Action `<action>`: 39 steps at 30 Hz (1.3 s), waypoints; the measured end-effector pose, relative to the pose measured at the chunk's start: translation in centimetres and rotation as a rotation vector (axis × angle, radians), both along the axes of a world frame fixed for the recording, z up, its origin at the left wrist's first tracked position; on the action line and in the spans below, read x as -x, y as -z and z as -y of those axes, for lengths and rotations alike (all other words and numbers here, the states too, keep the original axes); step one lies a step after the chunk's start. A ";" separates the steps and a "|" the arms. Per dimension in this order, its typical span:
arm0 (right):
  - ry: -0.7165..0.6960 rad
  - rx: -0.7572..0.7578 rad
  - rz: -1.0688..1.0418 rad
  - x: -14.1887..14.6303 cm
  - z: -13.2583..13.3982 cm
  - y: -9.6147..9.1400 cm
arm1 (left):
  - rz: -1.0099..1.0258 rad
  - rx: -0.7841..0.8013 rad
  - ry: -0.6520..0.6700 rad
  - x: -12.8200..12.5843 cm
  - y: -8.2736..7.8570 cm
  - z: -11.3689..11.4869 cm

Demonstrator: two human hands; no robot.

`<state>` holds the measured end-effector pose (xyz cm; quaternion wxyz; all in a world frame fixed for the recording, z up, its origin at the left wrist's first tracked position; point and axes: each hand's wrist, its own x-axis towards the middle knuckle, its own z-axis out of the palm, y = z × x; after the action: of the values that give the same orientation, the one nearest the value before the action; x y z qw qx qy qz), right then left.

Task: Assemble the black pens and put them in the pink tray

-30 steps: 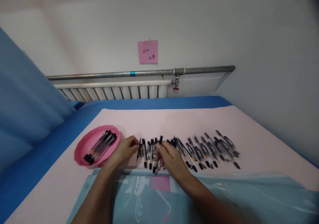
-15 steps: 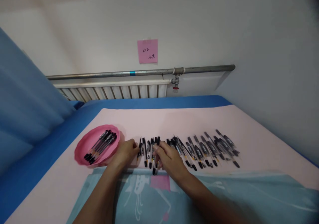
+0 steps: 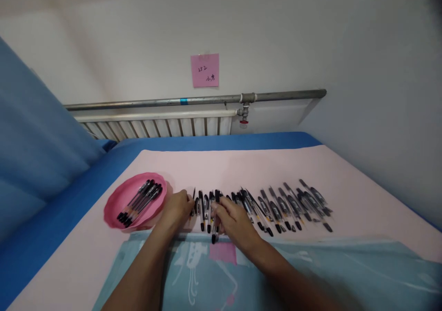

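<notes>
Pink sheet point(image 3: 241, 168), row of pens point(image 3: 279, 205): right hand point(image 3: 235, 221) pinches one pen point(image 3: 214, 235); left hand point(image 3: 176, 209), fingers curled at the row's left end, grip unclear; a sideways nudge could scatter neighbours

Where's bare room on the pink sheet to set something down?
Free: the pink sheet behind the row of pens, up to the blue cover, and near-left of the pink tray. Crowded: tray through pens, left hand and right hand among them.

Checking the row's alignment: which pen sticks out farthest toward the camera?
The pen gripped in the right hand, near the left end of the row. Its black end juts closer to the camera than its neighbours.
</notes>
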<state>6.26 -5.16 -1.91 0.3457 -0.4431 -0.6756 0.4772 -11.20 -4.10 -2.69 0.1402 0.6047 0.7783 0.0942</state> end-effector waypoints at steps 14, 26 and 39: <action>-0.003 -0.025 0.034 -0.1 0.0 0.4 | -0.037 0.112 0.028 -0.1 -1.5 0.7; -0.018 -0.019 0.039 -0.1 0.1 0.4 | 0.246 0.004 -0.101 0.9 -1.2 0.4; -0.158 -0.200 0.197 -0.1 0.8 0.2 | 1.603 -0.179 -0.136 0.3 -2.6 0.9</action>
<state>6.38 -5.97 -2.14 0.2815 -0.3964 -0.7832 0.3875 -11.50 -4.97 -0.12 0.6006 0.3136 0.4656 0.5693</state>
